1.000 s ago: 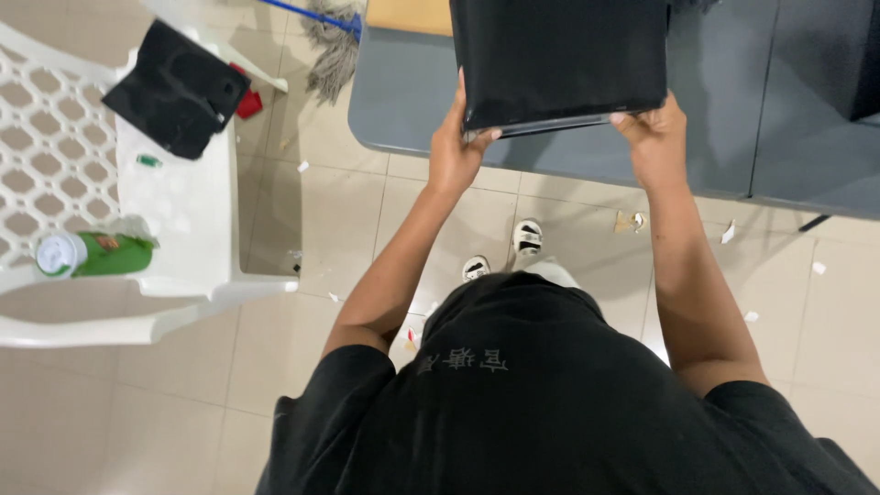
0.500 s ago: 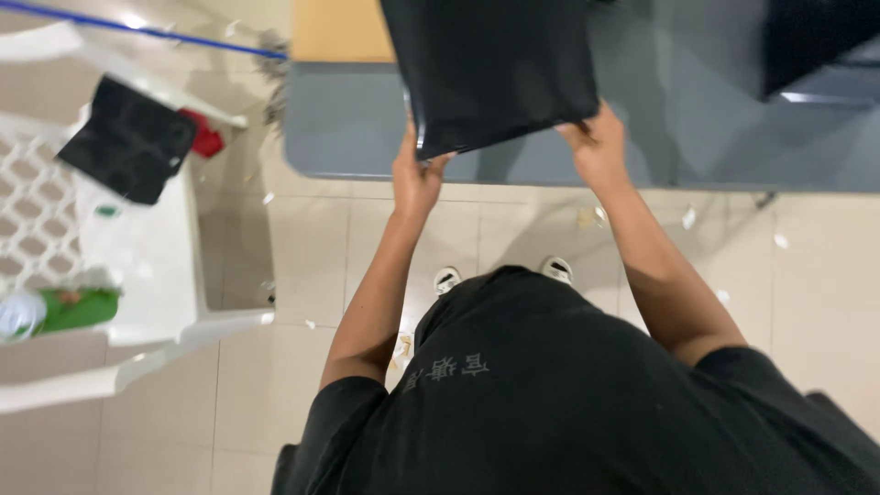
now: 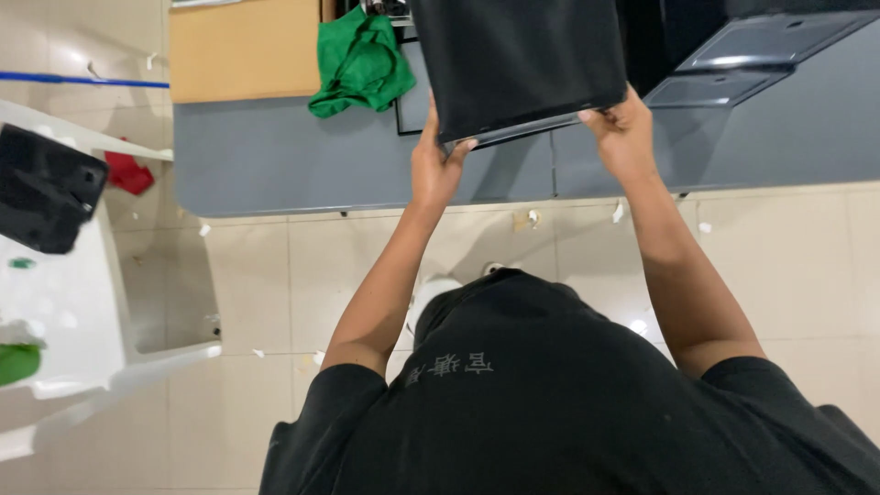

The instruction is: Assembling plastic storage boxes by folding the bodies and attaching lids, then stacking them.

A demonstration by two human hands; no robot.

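I hold a large flat black panel (image 3: 518, 60) up in front of me, above the grey counter (image 3: 275, 165). My left hand (image 3: 438, 163) grips its lower left corner, thumb on the edge. My right hand (image 3: 625, 130) grips the lower right corner. The panel's top runs out of the frame. A crumpled green cloth (image 3: 359, 62) lies on the counter just left of the panel.
A white plastic chair (image 3: 64, 312) stands at the left with a black pouch (image 3: 46, 197) and a green item (image 3: 16, 362) on it. A red cloth (image 3: 128, 172) lies on the floor. A dark appliance (image 3: 761, 55) sits at the upper right. Paper scraps dot the tiles.
The view has shifted left and tilted, bringing the green cloth and wooden surface into sight. Both hands keep their grip on the black panel, now further right and slightly tilted.
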